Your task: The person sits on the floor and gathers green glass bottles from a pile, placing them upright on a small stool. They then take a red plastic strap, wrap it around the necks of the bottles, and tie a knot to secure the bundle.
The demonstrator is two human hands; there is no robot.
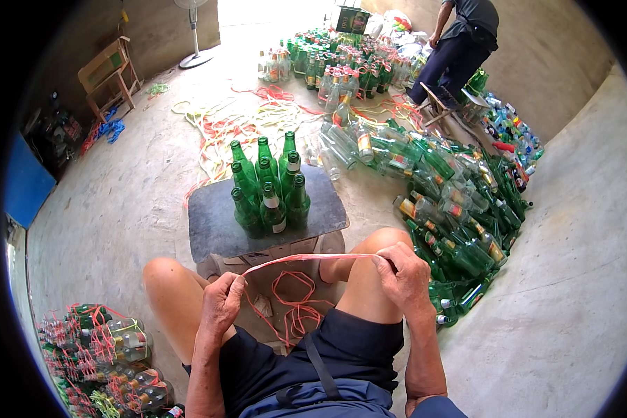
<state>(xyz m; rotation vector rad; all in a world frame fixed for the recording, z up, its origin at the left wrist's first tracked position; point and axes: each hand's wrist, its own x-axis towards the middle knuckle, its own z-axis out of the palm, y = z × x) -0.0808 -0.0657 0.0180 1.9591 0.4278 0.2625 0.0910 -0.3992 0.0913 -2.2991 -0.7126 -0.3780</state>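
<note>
My left hand (224,300) and my right hand (403,276) pinch a length of pink plastic strapping (308,257) and hold it stretched between them, above my knees. A loose tail of it seems to hang from my left hand towards a tangle of red strapping (300,313) between my legs. Just beyond the strap is a low stool-like stand with a dark board top (209,219). Several green glass bottles (266,183), without caps, stand upright on it in a close group; a few bear pale neck labels.
Loose glass bottles (449,209) lie heaped at the right. Tied bottle bundles (109,355) sit at the lower left, and more bundles (344,62) stand at the back. Strapping (224,130) litters the floor beyond the stand. A person (457,47) stoops by a wooden stool (436,107).
</note>
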